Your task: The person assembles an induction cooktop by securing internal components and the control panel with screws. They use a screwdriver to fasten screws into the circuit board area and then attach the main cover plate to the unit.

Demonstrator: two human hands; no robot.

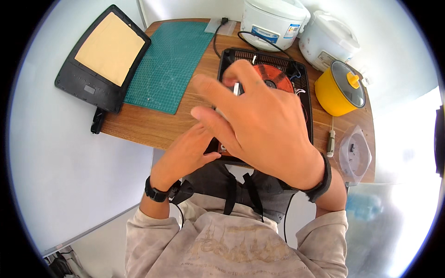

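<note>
An opened induction cooker base (309, 111), a black casing with a round orange-red coil (278, 76) inside, sits at the table's near edge. My right hand (266, 125) hovers above it, fingers bent and spread, slightly blurred. Nothing shows in its grip. Between its fingers a small white part (236, 89) is visible, apparently in the casing. My left hand (185, 150) is at the casing's near left corner with its thumb stretched out. Its other fingertips are hidden behind my right hand, so its hold is unclear. Much of the casing's inside is covered by my hands.
Left, a black cover panel (72, 76) with a cream sheet (110, 48) overlaps a green cutting mat (167, 60). Two white rice cookers (264, 21) (324, 39) stand behind. Right are a yellow pot (331, 95), a screwdriver (331, 143) and a clear tray (356, 160). A black cord (215, 44) lies behind.
</note>
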